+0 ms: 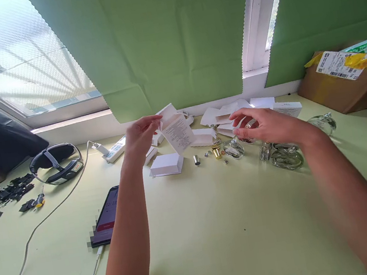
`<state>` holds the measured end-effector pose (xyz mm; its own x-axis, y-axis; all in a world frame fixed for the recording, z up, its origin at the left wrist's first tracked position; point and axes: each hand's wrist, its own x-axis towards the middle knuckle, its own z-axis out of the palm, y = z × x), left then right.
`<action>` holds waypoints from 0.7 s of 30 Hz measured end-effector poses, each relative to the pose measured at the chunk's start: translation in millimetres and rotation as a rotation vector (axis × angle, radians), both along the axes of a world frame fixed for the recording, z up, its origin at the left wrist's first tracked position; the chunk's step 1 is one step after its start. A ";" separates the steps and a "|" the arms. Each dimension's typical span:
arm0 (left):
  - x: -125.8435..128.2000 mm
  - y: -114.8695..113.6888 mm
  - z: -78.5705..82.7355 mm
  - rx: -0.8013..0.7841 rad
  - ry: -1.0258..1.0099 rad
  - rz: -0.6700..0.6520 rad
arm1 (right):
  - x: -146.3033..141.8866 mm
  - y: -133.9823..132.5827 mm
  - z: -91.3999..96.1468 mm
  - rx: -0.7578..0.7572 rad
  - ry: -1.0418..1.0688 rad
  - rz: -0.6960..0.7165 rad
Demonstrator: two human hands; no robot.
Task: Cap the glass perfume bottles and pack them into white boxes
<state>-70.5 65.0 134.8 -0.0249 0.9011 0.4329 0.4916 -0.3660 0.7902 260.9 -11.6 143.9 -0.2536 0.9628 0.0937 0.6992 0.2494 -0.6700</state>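
My left hand (141,135) pinches a small white box (178,133) by its upper left edge, raised at the back of the table. Printed text covers its facing side. My right hand (258,124) is open, its thumb and fingers apart, over a clear shiny item partly hidden beneath them; contact cannot be made out. Nearby lie a coiled clear item (234,149), a gold metal cylinder (216,152), a silver cylinder (196,159) and several tiny metal parts. A closed-looking white box (167,164) rests below my left hand.
More white boxes and papers (223,113) lie along the windowsill. Clear coiled items (286,159) sit under my right forearm. A phone (107,218), power strip (115,150), charging cable, headset (57,164) and screwdriver (39,200) lie left; a cardboard box (333,89) stands right.
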 end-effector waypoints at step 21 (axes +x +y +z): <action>55.7 -46.2 13.2 -0.350 0.178 -0.716 | -21.9 -0.8 -9.6 -0.228 0.265 0.173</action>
<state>-14.9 18.8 148.0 0.6508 0.7563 0.0666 0.3610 -0.3855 0.8492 239.0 -12.4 134.3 -0.4099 0.9115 -0.0339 0.4548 0.1720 -0.8738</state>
